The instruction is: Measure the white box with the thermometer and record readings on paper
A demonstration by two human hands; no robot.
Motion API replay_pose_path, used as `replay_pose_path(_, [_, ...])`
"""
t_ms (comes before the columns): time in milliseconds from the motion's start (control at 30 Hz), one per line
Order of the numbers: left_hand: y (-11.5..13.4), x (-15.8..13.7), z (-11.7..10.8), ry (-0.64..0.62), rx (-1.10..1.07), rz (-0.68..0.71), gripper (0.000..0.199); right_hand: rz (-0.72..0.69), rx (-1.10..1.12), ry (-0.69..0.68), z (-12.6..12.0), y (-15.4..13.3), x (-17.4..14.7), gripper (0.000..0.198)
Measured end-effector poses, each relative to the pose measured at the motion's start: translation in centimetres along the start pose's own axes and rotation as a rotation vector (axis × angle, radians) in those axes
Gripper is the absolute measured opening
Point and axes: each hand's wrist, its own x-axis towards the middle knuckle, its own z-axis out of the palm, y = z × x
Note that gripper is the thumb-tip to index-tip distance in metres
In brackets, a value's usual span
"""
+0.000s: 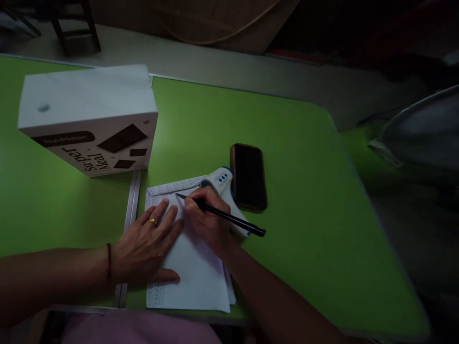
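Observation:
A sheet of white paper [197, 282] lies on the green table, with rows of handwriting along its left side and top. Another sheet shows under its right edge. My left hand [150, 239] rests flat on the paper's left part, fingers spread, with a ring on one finger. In my right hand [210, 217] is a black pen [236, 220], its tip at the paper near the top written lines. Behind that hand lies a white and blue handheld device [224, 184], like an infrared thermometer, partly hidden. A dark smartphone [248, 177] lies just right of it.
A tall white carton [89, 98] with brown print stands at the left, beyond my left hand. The green table [301, 191] has a metal seam near the carton and a rounded far right corner. A dark stool [75, 28] stands on the floor behind.

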Motion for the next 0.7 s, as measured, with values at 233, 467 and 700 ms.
replay_pose_path(233, [0.08, 0.04, -0.07, 0.009, -0.001, -0.001, 0.105, 0.000, -0.027, -0.023, -0.05, -0.12, 0.13, 0.013])
replay_pose_path(467, [0.02, 0.11, -0.07, -0.005, -0.005, -0.011, 0.105, -0.001, 0.012, -0.053, -0.18, -0.06, 0.17, 0.014])
replay_pose_path(700, [-0.04, 0.12, 0.09, -0.010, -0.023, -0.018, 0.105, -0.093, -0.071, -0.025, -0.33, 0.08, -0.16, 0.011])
